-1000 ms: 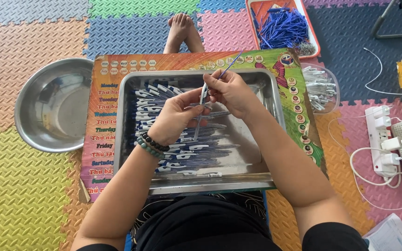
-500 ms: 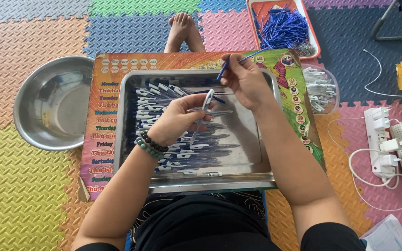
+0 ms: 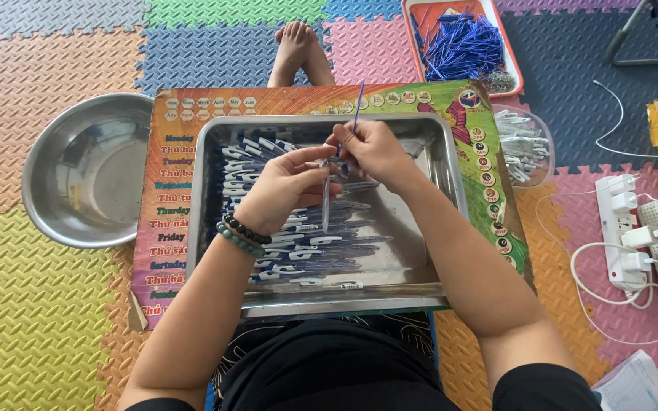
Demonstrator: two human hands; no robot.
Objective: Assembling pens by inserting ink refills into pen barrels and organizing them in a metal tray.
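Head view: left hand (image 3: 287, 190) pinches a clear pen barrel (image 3: 325, 205) hanging upright over the steel tray (image 3: 451, 198). Right hand (image 3: 375, 148) grips a thin blue refill (image 3: 358, 110), its lower end at the barrel's top.

Risk, as I judge it: the refill looks slender; if misaligned it could bend or miss the opening, and a slip would drop the barrel among the loose pens (image 3: 298, 243).

Half a second ago the right hand was raised apart; now the hands meet.
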